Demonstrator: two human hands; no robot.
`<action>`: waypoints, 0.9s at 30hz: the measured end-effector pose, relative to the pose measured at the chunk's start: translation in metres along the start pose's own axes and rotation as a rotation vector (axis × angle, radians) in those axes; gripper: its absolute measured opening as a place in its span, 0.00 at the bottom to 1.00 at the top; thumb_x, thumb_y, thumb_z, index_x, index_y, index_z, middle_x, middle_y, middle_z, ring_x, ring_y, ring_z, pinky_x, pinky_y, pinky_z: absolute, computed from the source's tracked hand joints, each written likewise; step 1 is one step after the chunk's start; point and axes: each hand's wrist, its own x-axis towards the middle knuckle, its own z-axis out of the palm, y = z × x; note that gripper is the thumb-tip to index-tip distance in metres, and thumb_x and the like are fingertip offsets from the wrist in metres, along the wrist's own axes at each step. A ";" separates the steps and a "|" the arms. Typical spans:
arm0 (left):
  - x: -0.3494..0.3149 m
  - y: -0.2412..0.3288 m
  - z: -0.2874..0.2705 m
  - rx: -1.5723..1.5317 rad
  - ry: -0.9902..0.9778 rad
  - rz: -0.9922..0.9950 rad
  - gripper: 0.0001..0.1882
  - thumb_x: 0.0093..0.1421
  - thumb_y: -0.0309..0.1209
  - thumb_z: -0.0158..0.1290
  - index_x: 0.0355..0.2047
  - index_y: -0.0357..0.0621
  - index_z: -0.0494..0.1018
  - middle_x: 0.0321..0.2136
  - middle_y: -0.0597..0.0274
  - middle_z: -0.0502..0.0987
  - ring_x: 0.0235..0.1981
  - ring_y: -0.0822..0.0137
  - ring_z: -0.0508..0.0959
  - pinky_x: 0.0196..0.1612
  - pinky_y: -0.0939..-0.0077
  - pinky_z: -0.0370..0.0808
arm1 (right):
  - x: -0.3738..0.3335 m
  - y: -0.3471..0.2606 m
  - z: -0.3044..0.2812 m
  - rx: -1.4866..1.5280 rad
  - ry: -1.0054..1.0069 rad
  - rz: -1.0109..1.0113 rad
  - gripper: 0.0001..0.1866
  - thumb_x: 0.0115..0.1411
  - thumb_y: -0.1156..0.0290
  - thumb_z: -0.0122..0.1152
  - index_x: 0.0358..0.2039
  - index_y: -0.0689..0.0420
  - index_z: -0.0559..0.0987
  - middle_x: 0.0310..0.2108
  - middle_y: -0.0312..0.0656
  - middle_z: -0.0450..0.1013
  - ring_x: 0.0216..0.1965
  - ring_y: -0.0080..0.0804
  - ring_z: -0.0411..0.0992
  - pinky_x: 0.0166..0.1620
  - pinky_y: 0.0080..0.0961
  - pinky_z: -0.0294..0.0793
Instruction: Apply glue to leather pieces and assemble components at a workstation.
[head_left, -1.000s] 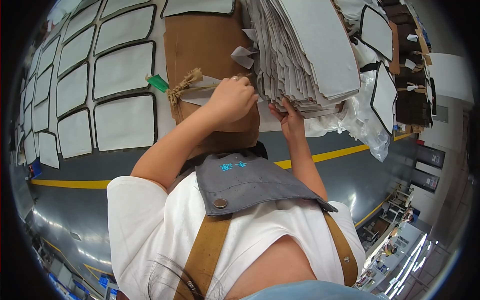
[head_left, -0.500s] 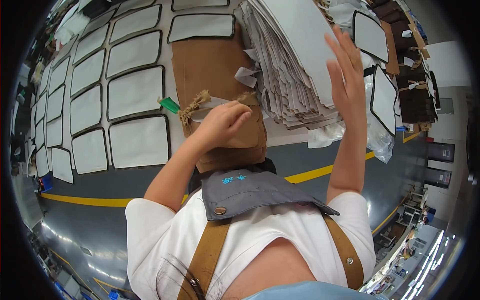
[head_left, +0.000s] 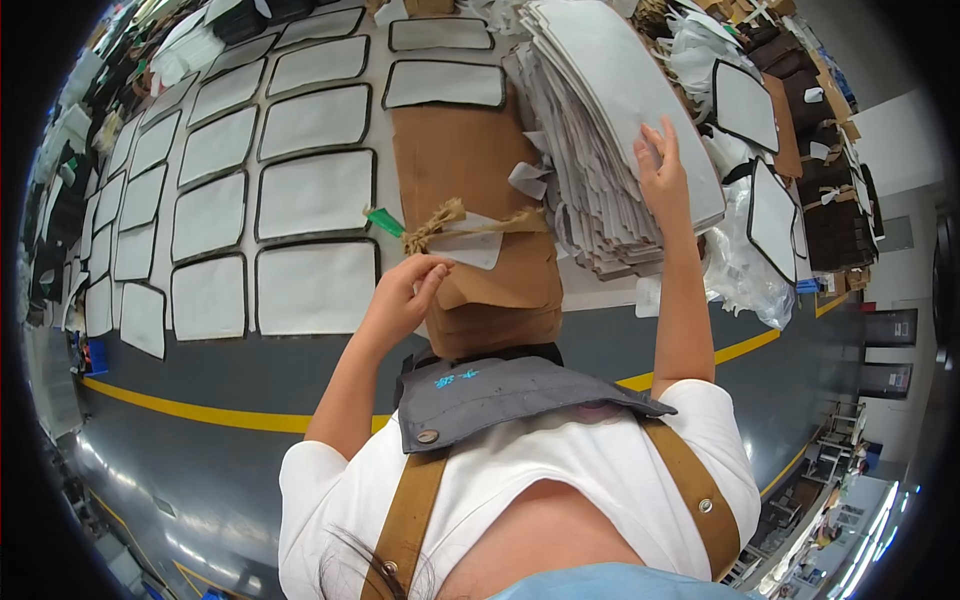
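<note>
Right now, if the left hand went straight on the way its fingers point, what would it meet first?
Likely the white slip beside the twine knot on the brown bundle. The left hand may be touching it; depth is unclear there.

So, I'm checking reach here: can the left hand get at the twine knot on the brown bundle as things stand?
Likely yes: the left hand is just below the twine knot, with nothing visible blocking the way between them.

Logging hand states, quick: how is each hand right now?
Left hand: fingers curled at the brown bundle; whether its grip is closed cannot be told.
Right hand: open over the white stack, holding nothing.
</note>
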 end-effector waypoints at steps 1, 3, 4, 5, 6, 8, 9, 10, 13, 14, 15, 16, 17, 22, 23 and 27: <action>-0.003 0.002 -0.001 0.006 0.003 -0.003 0.11 0.61 0.29 0.44 0.38 0.35 0.71 0.32 0.58 0.75 0.35 0.68 0.75 0.40 0.76 0.70 | -0.004 -0.003 0.000 -0.147 -0.024 -0.105 0.30 0.57 0.62 0.52 0.56 0.63 0.58 0.48 0.52 0.67 0.52 0.43 0.64 0.52 0.31 0.62; -0.005 0.007 -0.004 0.005 0.004 -0.007 0.11 0.61 0.29 0.44 0.39 0.35 0.71 0.32 0.58 0.76 0.36 0.69 0.75 0.40 0.77 0.70 | -0.013 -0.022 0.005 -0.144 -0.053 -0.134 0.31 0.57 0.62 0.53 0.56 0.64 0.58 0.47 0.52 0.67 0.51 0.43 0.64 0.52 0.32 0.62; -0.006 0.006 -0.005 0.009 0.010 -0.009 0.11 0.61 0.29 0.44 0.39 0.35 0.71 0.32 0.58 0.76 0.36 0.69 0.75 0.40 0.77 0.70 | -0.015 -0.031 0.011 -0.150 -0.083 -0.167 0.31 0.56 0.62 0.53 0.56 0.64 0.58 0.46 0.52 0.68 0.50 0.44 0.64 0.51 0.33 0.62; -0.008 0.005 -0.006 0.021 0.025 0.003 0.11 0.61 0.29 0.44 0.39 0.35 0.71 0.32 0.58 0.76 0.36 0.69 0.75 0.40 0.77 0.70 | -0.012 -0.033 0.018 -0.142 -0.084 -0.173 0.31 0.56 0.62 0.53 0.56 0.64 0.58 0.46 0.52 0.68 0.50 0.44 0.64 0.51 0.33 0.62; -0.008 0.005 -0.006 0.032 0.038 0.020 0.11 0.61 0.29 0.44 0.39 0.35 0.71 0.32 0.58 0.76 0.35 0.69 0.75 0.40 0.77 0.70 | -0.006 -0.034 0.023 -0.244 -0.090 -0.176 0.32 0.55 0.62 0.54 0.56 0.64 0.58 0.48 0.52 0.67 0.52 0.45 0.63 0.53 0.32 0.61; -0.012 0.010 -0.004 0.038 0.047 0.015 0.11 0.61 0.29 0.44 0.39 0.35 0.71 0.32 0.57 0.76 0.35 0.69 0.75 0.40 0.78 0.70 | 0.011 -0.030 0.033 -0.343 -0.082 -0.186 0.33 0.54 0.61 0.55 0.56 0.64 0.58 0.49 0.52 0.65 0.54 0.45 0.61 0.55 0.32 0.59; -0.016 0.013 -0.002 0.042 0.053 0.000 0.11 0.61 0.29 0.44 0.39 0.35 0.71 0.32 0.57 0.76 0.35 0.69 0.75 0.40 0.78 0.70 | 0.022 -0.023 0.043 -0.602 -0.049 -0.226 0.34 0.54 0.59 0.55 0.56 0.64 0.58 0.50 0.52 0.65 0.54 0.46 0.60 0.56 0.33 0.58; -0.019 0.015 0.000 0.050 0.061 0.010 0.11 0.61 0.29 0.44 0.39 0.35 0.71 0.32 0.57 0.76 0.35 0.69 0.75 0.40 0.78 0.70 | 0.034 -0.018 0.051 -0.864 -0.011 -0.262 0.35 0.54 0.58 0.54 0.56 0.64 0.58 0.51 0.53 0.64 0.55 0.47 0.59 0.56 0.34 0.58; -0.030 0.017 0.012 0.074 0.100 0.043 0.11 0.61 0.29 0.44 0.39 0.34 0.71 0.32 0.57 0.76 0.35 0.69 0.75 0.40 0.78 0.70 | 0.067 -0.013 0.066 -0.994 -0.111 -0.080 0.33 0.52 0.59 0.53 0.55 0.64 0.60 0.55 0.51 0.58 0.56 0.49 0.57 0.55 0.45 0.58; -0.034 0.017 0.017 0.056 0.128 0.031 0.11 0.61 0.29 0.44 0.39 0.34 0.71 0.33 0.57 0.76 0.35 0.69 0.75 0.41 0.78 0.70 | 0.079 -0.010 0.065 -0.983 -0.098 -0.092 0.33 0.52 0.59 0.53 0.55 0.64 0.60 0.55 0.51 0.58 0.56 0.49 0.57 0.55 0.45 0.58; -0.041 0.017 0.022 0.035 0.160 0.012 0.11 0.61 0.29 0.44 0.39 0.34 0.71 0.33 0.57 0.76 0.36 0.69 0.75 0.41 0.78 0.70 | 0.087 -0.014 0.063 -0.879 -0.186 -0.017 0.29 0.52 0.63 0.51 0.54 0.63 0.62 0.54 0.52 0.60 0.55 0.49 0.59 0.54 0.44 0.60; -0.045 0.017 0.027 0.009 0.176 -0.031 0.12 0.61 0.29 0.44 0.39 0.34 0.71 0.34 0.57 0.76 0.36 0.70 0.75 0.41 0.78 0.70 | 0.092 -0.016 0.061 -0.774 -0.274 0.058 0.26 0.52 0.66 0.48 0.52 0.63 0.65 0.52 0.53 0.62 0.54 0.49 0.61 0.53 0.42 0.61; -0.047 0.017 0.030 0.015 0.191 -0.029 0.12 0.61 0.29 0.44 0.39 0.34 0.71 0.34 0.57 0.76 0.36 0.70 0.75 0.41 0.78 0.70 | 0.098 -0.017 0.057 -0.766 -0.271 0.045 0.26 0.52 0.66 0.48 0.52 0.63 0.65 0.52 0.53 0.62 0.54 0.49 0.61 0.53 0.42 0.61; -0.055 0.025 0.049 -0.017 0.231 -0.030 0.12 0.62 0.31 0.44 0.40 0.35 0.71 0.33 0.58 0.76 0.36 0.71 0.74 0.42 0.78 0.70 | 0.112 -0.021 0.022 -0.529 -0.274 0.034 0.22 0.51 0.71 0.43 0.48 0.58 0.72 0.42 0.56 0.71 0.44 0.47 0.70 0.49 0.31 0.67; -0.056 0.029 0.052 -0.014 0.239 -0.028 0.12 0.62 0.31 0.44 0.40 0.35 0.71 0.33 0.58 0.76 0.36 0.71 0.74 0.42 0.78 0.70 | 0.115 -0.011 0.016 -0.525 -0.274 0.027 0.22 0.51 0.71 0.43 0.48 0.58 0.72 0.42 0.56 0.71 0.44 0.47 0.70 0.49 0.31 0.67; -0.062 0.039 0.061 -0.024 0.327 -0.062 0.12 0.61 0.30 0.45 0.40 0.35 0.71 0.32 0.56 0.76 0.36 0.68 0.75 0.41 0.77 0.70 | 0.138 0.042 -0.010 0.241 0.025 -0.131 0.25 0.53 0.73 0.49 0.54 0.59 0.65 0.49 0.48 0.68 0.50 0.35 0.66 0.52 0.22 0.60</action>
